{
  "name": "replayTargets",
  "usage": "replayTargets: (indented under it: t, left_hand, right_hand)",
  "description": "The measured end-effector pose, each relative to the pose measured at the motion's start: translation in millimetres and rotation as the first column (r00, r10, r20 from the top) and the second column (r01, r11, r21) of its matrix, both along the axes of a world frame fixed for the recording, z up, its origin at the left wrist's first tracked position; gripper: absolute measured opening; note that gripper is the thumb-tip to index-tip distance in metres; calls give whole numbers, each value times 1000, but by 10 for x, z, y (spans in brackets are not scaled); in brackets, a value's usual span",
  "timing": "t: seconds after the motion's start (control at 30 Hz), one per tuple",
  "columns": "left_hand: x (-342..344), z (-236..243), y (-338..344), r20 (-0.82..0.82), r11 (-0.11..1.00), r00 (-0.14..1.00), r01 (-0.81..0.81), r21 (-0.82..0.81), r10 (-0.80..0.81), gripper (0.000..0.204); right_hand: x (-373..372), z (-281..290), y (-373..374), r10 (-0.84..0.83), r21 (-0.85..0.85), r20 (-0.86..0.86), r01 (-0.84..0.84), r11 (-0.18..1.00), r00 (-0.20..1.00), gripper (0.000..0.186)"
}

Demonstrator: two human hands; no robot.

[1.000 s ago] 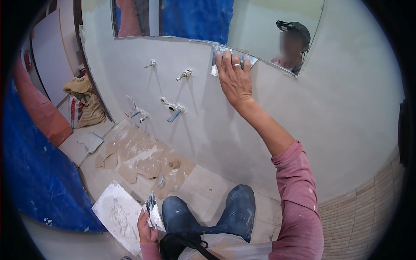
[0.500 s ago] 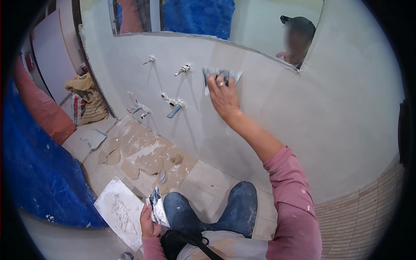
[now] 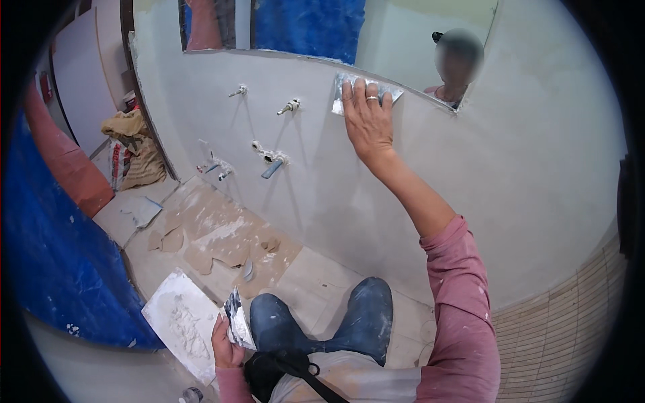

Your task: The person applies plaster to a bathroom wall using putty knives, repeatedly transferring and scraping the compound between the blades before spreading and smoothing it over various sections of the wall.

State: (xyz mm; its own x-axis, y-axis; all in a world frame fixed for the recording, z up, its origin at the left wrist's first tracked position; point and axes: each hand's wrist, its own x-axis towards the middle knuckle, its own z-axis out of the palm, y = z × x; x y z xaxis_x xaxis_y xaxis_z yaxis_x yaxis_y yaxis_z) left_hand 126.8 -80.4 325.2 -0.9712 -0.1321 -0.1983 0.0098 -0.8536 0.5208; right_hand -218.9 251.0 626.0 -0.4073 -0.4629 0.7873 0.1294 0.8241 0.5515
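My right hand [image 3: 369,127] presses a wide metal putty blade [image 3: 339,103] against the smooth grey-white wall [image 3: 497,201], just under the lower edge of the mirror. Its fingers lie spread over the blade's face, with the thumb out of sight. Low at the left, my left hand [image 3: 227,346] grips a second putty blade [image 3: 239,328], whose shiny face is smeared with white filler. Close beside that hand is a white board [image 3: 160,303] bearing a lumpy heap of white filler [image 3: 185,328].
Several pipe stubs [image 3: 289,107] stick out of the wall left of my right hand. Above hangs the mirror [image 3: 396,33]. Dusty torn brown sheeting [image 3: 222,232] covers some floor tiles. Blue sheeting [image 3: 60,262] hangs at the left, with sacks [image 3: 142,161] beyond it.
My right hand has moved up and to the right with its blade, from beside the pipe stubs to the mirror's lower edge. My left hand still holds its blade beside the board.
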Motion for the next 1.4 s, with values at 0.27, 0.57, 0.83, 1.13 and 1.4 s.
replayTargets:
  t: [0.27, 0.57, 0.83, 1.13, 1.4]
  left_hand:
    - [-42, 161, 47, 80, 998, 996, -45, -49, 48, 32]
    - [-184, 207, 215, 49, 998, 998, 42, -36, -40, 33]
    - [-188, 202, 260, 51, 997, 997, 56, -52, -53, 34]
    - [-72, 250, 159, 0, 997, 1000, 12, -72, -12, 39]
    - [-76, 290, 148, 52, 999, 999, 1, -46, 1, 33]
  right_hand:
    - [113, -60, 114, 23, -61, -64, -27, 998, 998, 53]
    - [162, 16, 491, -19, 62, -108, 26, 998, 994, 50]
    - [34, -235, 414, -101, 98, -83, 109, 989, 991, 53]
    - [364, -393, 255, 14, 58, 97, -20, 998, 995, 49]
    - [160, 25, 364, -32, 41, -78, 35, 999, 996, 49]
